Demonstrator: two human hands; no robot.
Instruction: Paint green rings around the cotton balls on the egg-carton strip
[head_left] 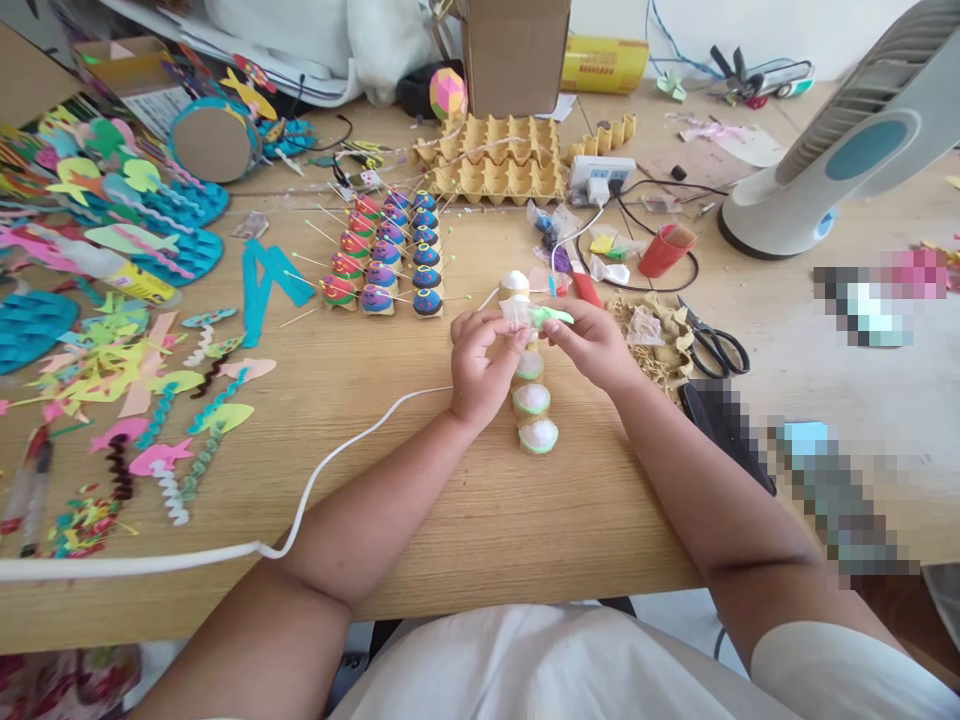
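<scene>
My left hand (484,360) pinches a small clear plastic bag (516,311) between thumb and fingers. My right hand (596,345) is closed on a soft light green piece of modelling clay (553,317), which reaches to the bag's mouth. Below and behind my hands runs a column of egg-carton cups topped with white domes. The nearest cup (538,435) has a light green band round its rim, as does the cup behind it (532,400). At the far end, a white-topped cup (514,284) shows no green. My fingers partly hide the middle of the column.
Decorated cups with pins (382,255) stand in rows at left behind my hands. Paper fish (161,457) and scraps cover the left side. Scissors (716,345), a black phone (724,430) and a fan (795,180) are on the right. A white cable (330,455) crosses by my left arm.
</scene>
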